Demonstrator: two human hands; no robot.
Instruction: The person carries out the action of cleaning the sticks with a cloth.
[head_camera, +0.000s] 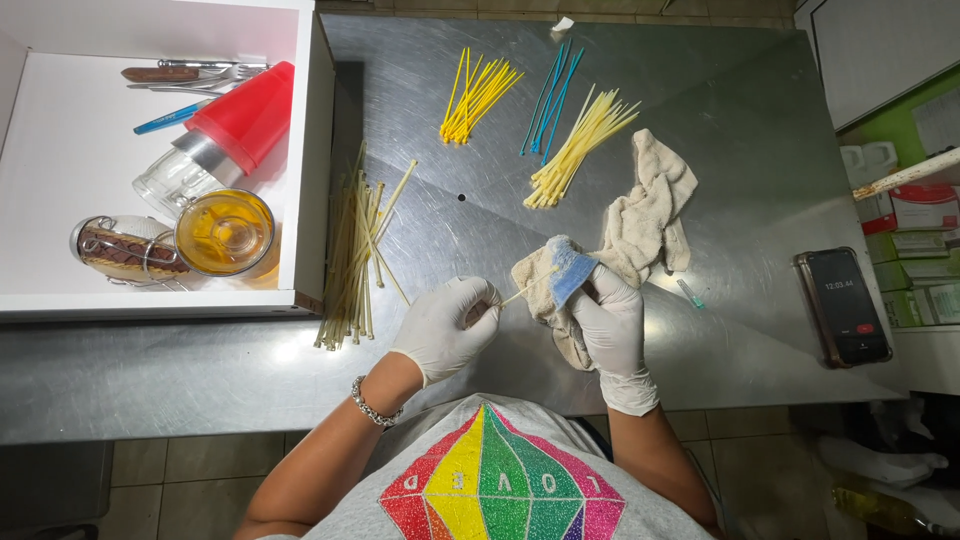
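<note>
The person stands at a steel table (700, 90), both hands in white gloves. The left hand (447, 327) is closed in a loose fist around one end of a thin pale straw (528, 286), which runs up and to the right into a small blue cloth (573, 270). The right hand (610, 322) has its fingers pinched shut on that blue cloth, with part of a beige towel (650, 215) bunched under and beside it; the rest of the towel trails away toward the back of the table. The straw's far end sits against the blue cloth — whether inside a fold or only touching it cannot be told.

Judging by how things lie, the wiping looks well along but not finished. Three sorted bundles rest near the far edge: yellow straws (478, 97), blue straws (550, 98) and pale yellow straws (580, 147), each fanned neatly and well apart from the hands. To the left, just beside a white tray (310, 180), a loose, longer pile of tan straws (355, 255) lies less tidily — probably the ones yet to be handled. A single short teal piece (690, 293) lies alone near the towel.

In the tray are a red-capped glass jar (225, 135), an amber glass jar (226, 232) and some cutlery (195, 72). A phone (843, 306) lies at the right edge of the table.
</note>
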